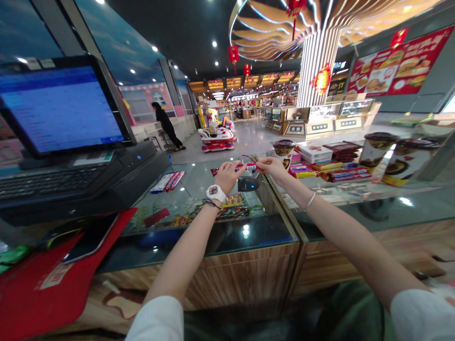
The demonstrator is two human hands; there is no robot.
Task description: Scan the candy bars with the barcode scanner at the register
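Note:
Over the glass counter (199, 182), my left hand (227, 174) and my right hand (272, 166) are close together, both with fingers closed. Between them they pinch a slim red-and-white wrapped candy stick (250, 166), the right hand at its right end. The left wrist wears a white watch (215, 192). Just below the stick sits a small black device (248, 184) with a blue light. A dark red wrapper end (214, 171) shows left of my left fingers; whether it belongs to the same stick I cannot tell.
Several wrapped sticks (168, 182) lie left of my hands. At right stand stick packs (346, 173), white boxes (314, 152) and lidded cups (377, 150). A monitor (64, 106) and keyboard (53, 177) fill the left. A phone (91, 239) rests on a red sheet (53, 298).

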